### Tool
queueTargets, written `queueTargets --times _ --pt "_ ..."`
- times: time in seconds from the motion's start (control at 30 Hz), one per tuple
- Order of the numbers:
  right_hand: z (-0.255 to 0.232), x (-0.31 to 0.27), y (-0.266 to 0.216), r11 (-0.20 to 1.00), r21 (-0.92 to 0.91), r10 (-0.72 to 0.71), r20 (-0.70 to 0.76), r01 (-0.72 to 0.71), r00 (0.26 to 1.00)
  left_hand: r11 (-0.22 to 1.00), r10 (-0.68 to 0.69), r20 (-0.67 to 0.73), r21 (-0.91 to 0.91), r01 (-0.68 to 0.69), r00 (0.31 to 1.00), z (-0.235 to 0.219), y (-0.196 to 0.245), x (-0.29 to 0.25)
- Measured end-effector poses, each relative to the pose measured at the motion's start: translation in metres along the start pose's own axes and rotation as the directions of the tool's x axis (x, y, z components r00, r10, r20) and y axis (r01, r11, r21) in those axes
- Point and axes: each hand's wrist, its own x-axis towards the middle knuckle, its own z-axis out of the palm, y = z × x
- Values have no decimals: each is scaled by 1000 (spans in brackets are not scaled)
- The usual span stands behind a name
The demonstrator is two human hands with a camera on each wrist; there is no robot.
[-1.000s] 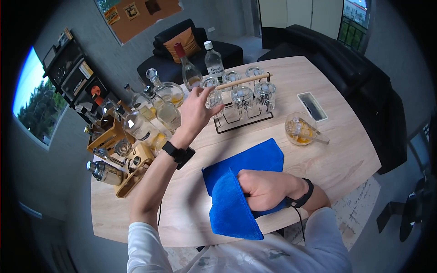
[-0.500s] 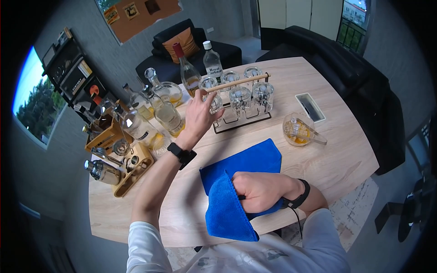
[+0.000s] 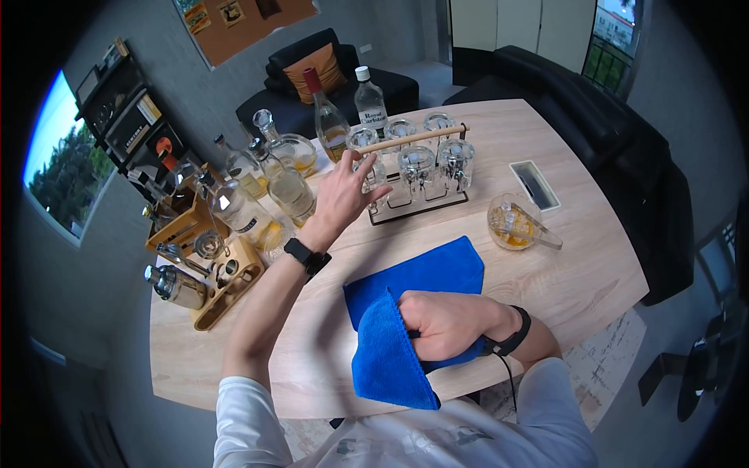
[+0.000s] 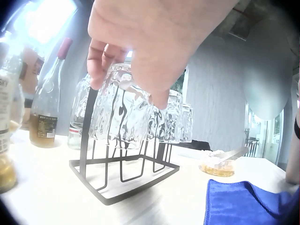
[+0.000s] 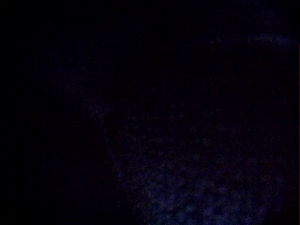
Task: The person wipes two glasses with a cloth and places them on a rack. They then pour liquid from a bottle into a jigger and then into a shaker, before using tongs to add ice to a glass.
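Several upside-down glasses (image 3: 416, 161) hang on a black wire rack (image 3: 417, 210) with a wooden handle (image 3: 413, 140). My left hand (image 3: 339, 199) is at the rack's near left glass, its fingers and thumb around the upper part of that glass (image 4: 123, 110) in the left wrist view. My right hand (image 3: 449, 324) grips a blue cloth (image 3: 390, 355), which covers its fingertips. Part of the cloth lies flat on the table. The right wrist view is almost black.
Several bottles (image 3: 290, 191) stand left of the rack, by a wooden crate (image 3: 178, 226) and a bar-tool stand (image 3: 234, 288) with a shaker (image 3: 175, 287). On the right are a glass bowl with tongs (image 3: 512, 226) and a rectangular inset (image 3: 535, 186) in the table (image 3: 577, 265).
The view has shifted slightly. Both hands hold nearly the same places; the raised cloth in my right hand has moved a little to the left.
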Motion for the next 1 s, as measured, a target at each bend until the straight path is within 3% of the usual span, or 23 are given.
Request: queueTargets --times 0.27,0.37,0.43,0.53,0.73,1.0 --pt "1 0 -1 1000 -5 9 2 -9 1000 1000 -6 35 2 6 999 -7 6 -3" --pt "1 0 0 1000 -25 6 6 -6 1000 993 -99 20 -59 100 995 -10 8 -8" --pt "1 1 0 999 -40 -4 7 4 1000 967 -245 -27 -80 242 969 -3 3 -14" --pt "1 2 -1 999 -29 -19 3 19 1000 926 -352 10 -140 350 936 5 2 -23" --pt "3 2 0 1000 -21 -10 -11 10 1000 864 -429 133 -227 449 893 2 4 -19" --pt "2 3 2 999 -47 -16 6 17 1000 857 -439 89 -258 446 894 6 3 -17"
